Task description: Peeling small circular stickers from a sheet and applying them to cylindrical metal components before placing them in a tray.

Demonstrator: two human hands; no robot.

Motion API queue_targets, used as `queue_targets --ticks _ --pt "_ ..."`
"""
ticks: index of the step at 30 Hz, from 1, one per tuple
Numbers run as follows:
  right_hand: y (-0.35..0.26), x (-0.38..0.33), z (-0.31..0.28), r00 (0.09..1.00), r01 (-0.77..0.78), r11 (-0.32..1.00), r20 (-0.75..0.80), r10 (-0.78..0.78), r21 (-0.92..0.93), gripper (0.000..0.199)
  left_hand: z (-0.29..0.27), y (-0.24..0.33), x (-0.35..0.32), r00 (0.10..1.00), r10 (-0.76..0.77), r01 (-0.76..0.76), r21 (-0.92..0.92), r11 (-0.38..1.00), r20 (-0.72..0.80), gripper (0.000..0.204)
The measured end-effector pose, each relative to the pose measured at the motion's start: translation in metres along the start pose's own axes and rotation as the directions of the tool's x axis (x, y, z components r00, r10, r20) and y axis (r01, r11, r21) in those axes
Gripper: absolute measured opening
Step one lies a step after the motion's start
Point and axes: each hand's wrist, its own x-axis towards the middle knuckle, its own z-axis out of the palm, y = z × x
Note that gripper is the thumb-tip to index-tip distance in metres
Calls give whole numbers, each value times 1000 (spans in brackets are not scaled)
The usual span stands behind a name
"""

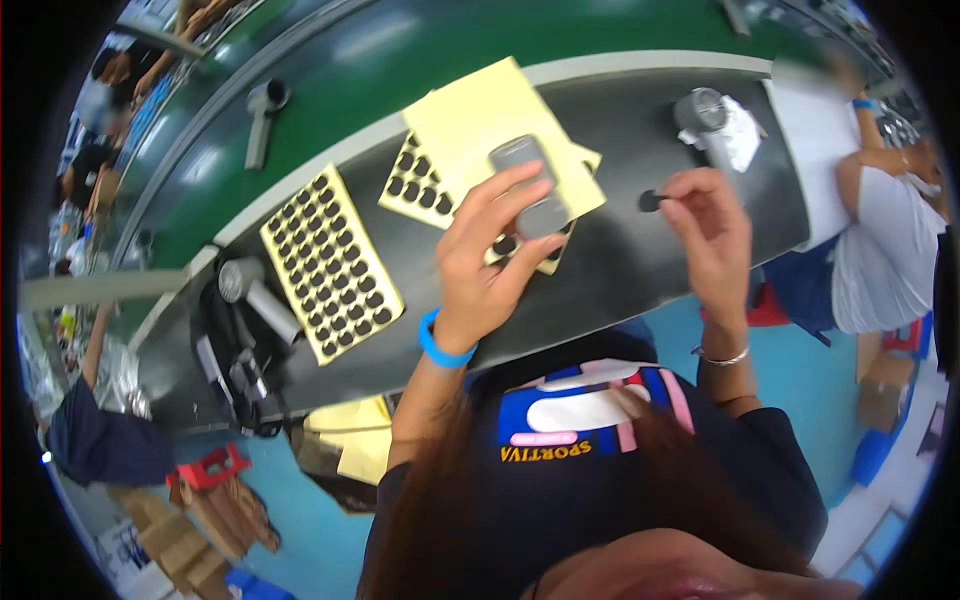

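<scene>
My left hand (490,255) grips the grey case (530,185); right fingertips (680,195) pinch a black pad (650,201) (probably adhesive). Next, I'd press it on squarely.

both forearms come up from the near edge toward the far side. the left hand (487,255) is raised with the wrist bent back, palm turned right, fingers spread and curled in a loose grip, a blue band around the wrist. the right hand (708,225) sits further right, fingers bunched in a fine pinch at the fingertips, a thin bracelet on its wrist.
</scene>
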Motion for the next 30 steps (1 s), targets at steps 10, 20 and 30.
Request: queue_targets --ticks 10,20,30 --pt "-41 3 32 980 60 998 187 -64 25 41 10 9 -3 989 -139 151 -465 872 59 44" --pt "-29 3 30 962 183 983 203 -181 9 41 14 10 0 973 -139 219 -546 809 183 43" --pt "-35 11 22 929 274 947 302 -216 -167 40 13 12 5 958 -170 267 -494 828 232 40"
